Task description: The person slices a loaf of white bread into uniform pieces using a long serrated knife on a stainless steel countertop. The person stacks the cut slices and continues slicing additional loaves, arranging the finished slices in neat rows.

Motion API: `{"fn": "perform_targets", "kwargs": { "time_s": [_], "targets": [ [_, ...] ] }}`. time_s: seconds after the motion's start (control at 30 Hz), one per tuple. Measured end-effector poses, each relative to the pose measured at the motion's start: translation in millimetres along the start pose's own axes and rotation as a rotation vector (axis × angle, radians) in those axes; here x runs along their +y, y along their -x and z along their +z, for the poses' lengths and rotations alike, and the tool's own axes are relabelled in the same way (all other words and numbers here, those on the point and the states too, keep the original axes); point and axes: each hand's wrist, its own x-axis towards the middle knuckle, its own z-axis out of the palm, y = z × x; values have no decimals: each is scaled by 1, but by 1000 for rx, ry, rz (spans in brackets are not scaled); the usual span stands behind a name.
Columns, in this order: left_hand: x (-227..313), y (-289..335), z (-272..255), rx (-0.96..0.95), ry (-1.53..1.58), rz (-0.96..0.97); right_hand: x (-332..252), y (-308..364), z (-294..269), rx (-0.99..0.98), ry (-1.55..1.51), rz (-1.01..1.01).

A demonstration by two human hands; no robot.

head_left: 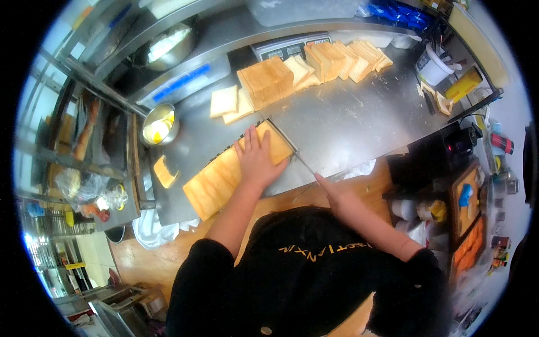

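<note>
While my left grip (256,160) lies spread flat on the loaf (219,178), by the tabletop's (337,123) near edge, my right grip (332,191) is closed around the knife (283,136) at its right end. Risk, judged: cut wanders if the knife tilts; loaf skids if left pressure slackens. Surface: steel, crumb-flecked; sliced bread (323,63) behind. Floor (135,261): wood-toned.

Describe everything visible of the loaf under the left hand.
The loaf is long and box-shaped, with a golden-brown crust. It lies slantwise on the metal table, its right end farther away. The left hand rests spread on top near that end, where the knife is; contact is unclear. A dark notched strip edges its far side.
</note>
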Motion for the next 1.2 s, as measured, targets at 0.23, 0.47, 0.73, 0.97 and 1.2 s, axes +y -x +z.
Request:
{"fn": "perform_targets", "kwargs": {
  "time_s": [0.23,0.47,0.73,0.97,1.2],
  "targets": [
    [3,0,-4,-25,-19,3,-29,-37,-15,-139,113,135],
    [3,0,-2,-60,-35,-36,-8,1,-12,-194,57,126],
    [6,-2,-5,-60,-56,-13,-13,-55,7,-124,59,175],
    [1,1,2,-22,-44,-7,20,-6,23,-137,86,188],
    [3,-1,-1,-26,-48,11,11,-88,54,-143,-14,282]
  ]
}}
